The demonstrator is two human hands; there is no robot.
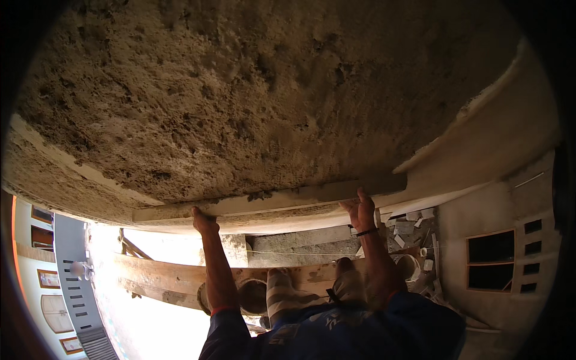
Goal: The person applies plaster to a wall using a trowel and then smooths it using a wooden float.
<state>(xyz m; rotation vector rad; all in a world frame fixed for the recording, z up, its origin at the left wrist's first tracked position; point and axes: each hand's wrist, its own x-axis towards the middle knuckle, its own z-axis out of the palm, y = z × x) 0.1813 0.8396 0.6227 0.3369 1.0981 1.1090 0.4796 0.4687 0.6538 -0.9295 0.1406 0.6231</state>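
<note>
A long, pale straightedge [270, 203] lies against the rough wet plaster wall [240, 108], its right end slightly higher than its left. My left hand [206, 221] grips its lower edge left of the middle, with the fingers bent. Nearer its right end, my right hand [362, 213] holds the same edge, the thumb side pointing up and a dark band on the wrist. Some fingers of both hands are hidden. Dark mortar clings to the bar's upper edge around its middle.
Below me runs a plank platform [162, 275] with buckets [252, 296] on it, and a pale bucket [408, 266] stands at the right. Broken rubble [411, 225] lies lower down. Smooth plaster [480, 141] borders the rough area. At far left a person [78, 270] is visible.
</note>
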